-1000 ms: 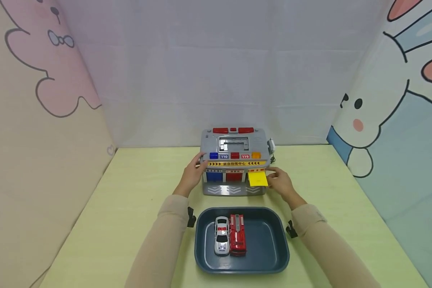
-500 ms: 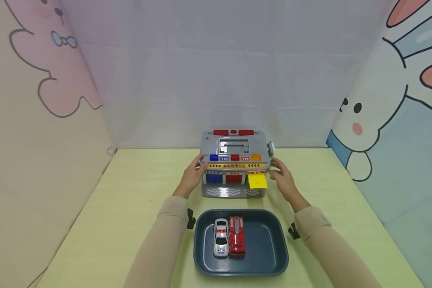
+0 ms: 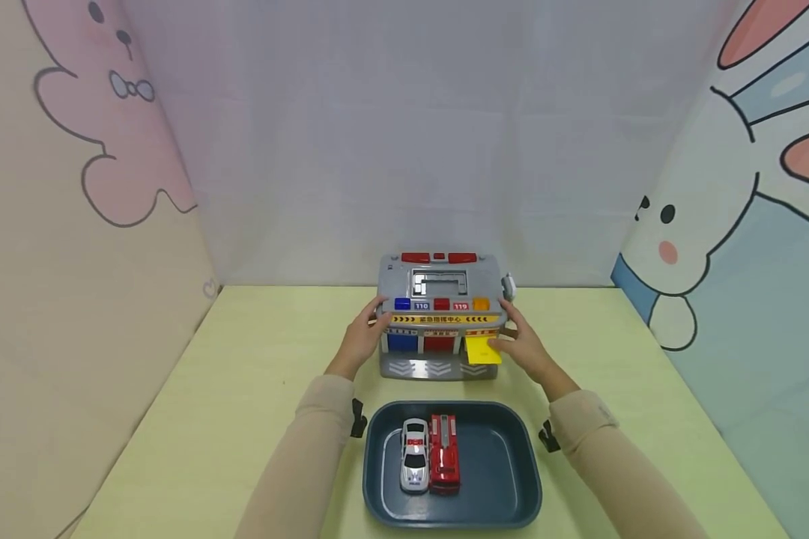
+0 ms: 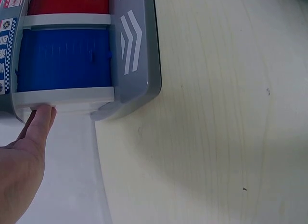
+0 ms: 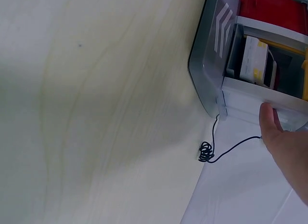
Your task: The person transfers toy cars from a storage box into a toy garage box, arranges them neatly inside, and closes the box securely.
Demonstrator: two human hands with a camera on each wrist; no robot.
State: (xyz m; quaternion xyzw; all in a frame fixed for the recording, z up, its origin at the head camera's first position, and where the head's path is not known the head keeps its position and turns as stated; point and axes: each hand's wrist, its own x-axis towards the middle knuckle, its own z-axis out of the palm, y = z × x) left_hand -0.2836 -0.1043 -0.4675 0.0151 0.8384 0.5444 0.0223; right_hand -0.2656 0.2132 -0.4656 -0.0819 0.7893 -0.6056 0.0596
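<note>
A grey toy garage (image 3: 438,292) stands at the back of the table, with blue, red and yellow doors. Its blue door (image 4: 65,58) and red door (image 5: 274,12) are down. The yellow door (image 3: 482,350) is swung up and outward. Behind it, in the right wrist view, a white toy vehicle (image 5: 255,60) with yellow marks sits in the bay. My left hand (image 3: 357,340) rests against the garage's left side with straight fingers. My right hand (image 3: 531,350) touches the right side, near the roof edge and the yellow door. Some fingertips are hidden.
In front of the garage lies a dark blue tray (image 3: 485,516) holding a white police car (image 3: 414,457) and a red fire truck (image 3: 444,454) side by side. A white handset (image 3: 508,287) hangs on the garage's right side, its coiled black cord (image 5: 206,151) beside it.
My right hand has risen from low beside the yellow door to the garage's right side and roof edge. My left hand stays in place. The head view has tilted slightly upward.
</note>
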